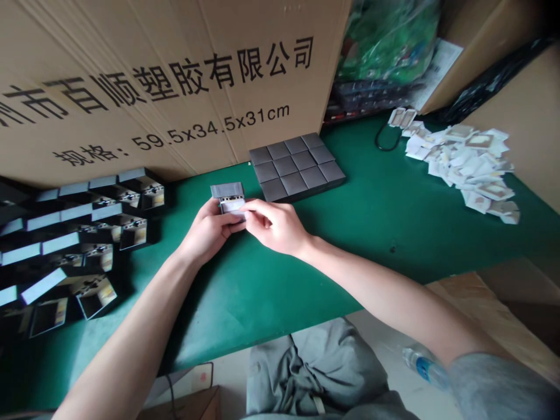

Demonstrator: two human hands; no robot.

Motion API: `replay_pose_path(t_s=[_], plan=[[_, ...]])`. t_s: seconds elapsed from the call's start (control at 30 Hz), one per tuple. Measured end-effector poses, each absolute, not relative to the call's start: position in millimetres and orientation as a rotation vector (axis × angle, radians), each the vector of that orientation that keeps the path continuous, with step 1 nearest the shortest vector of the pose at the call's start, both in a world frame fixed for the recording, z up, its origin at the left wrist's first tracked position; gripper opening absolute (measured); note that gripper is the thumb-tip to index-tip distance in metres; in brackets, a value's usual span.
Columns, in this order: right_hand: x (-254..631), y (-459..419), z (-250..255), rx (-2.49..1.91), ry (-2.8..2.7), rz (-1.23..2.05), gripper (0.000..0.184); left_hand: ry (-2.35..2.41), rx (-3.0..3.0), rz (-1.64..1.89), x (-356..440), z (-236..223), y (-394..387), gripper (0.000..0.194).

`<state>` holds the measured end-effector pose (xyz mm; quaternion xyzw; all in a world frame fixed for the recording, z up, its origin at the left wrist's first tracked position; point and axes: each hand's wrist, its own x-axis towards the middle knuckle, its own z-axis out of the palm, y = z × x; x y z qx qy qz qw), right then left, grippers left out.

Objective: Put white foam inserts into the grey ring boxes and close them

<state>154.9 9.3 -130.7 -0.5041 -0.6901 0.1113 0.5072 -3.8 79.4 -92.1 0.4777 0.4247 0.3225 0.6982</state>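
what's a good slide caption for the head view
Left hand holding an open box, right hand touching it, above a green table.

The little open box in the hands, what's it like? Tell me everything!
The little box looks dark grey and stiff, its lid raised at the back, with a whitish inside. Small light patches line the hinge side. It's over the green table; the left hand holds its left side, and the right hand touches its near right part.

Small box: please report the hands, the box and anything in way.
Left hand holds small open box. Right hand at its right side, grip unclear. Closed boxes nearby, apparently not blocking.
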Motion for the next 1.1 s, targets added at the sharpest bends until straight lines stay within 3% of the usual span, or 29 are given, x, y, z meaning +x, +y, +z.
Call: replay_pose_path(t_s=[0.4, 1.1], plan=[[156.4, 8.3, -121.6, -1.36, -1.835, 0.408, 0.035, 0.894, 1.147, 0.683, -4.7, -94.2, 75.1, 0.051], [158.3, 5.6, -115.1, -1.387, -1.859, 0.549, 0.037, 0.879, 1.175, 0.671, -4.6, -93.4, 74.7, 0.053]])
